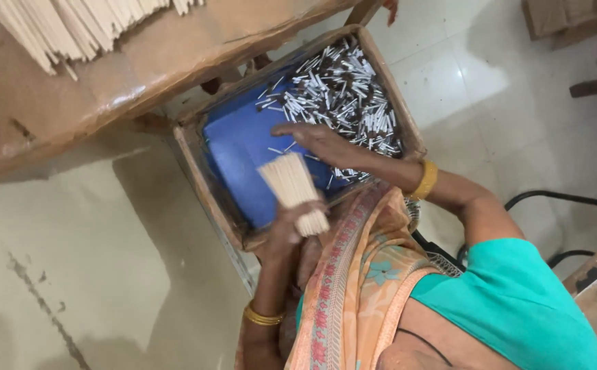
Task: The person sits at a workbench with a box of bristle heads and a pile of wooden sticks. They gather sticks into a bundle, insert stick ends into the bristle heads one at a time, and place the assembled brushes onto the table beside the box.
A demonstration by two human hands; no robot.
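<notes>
A bundle of thin pale sticks [291,188] is gripped at its lower end by the left hand [286,231], fingers closed around it, so that the sticks fan out over the blue-lined wooden tray [195,154]. The right hand [319,140] is held open just beyond the bundle, fingers stretched flat over the blue lining, touching the near edge of a heap of small white, dark-tipped pieces [343,92]. The bundle is probably best kept clasped firmly and low, ends level, so that no stick slips out; the heap should be touched lightly to avoid scattering.
</notes>
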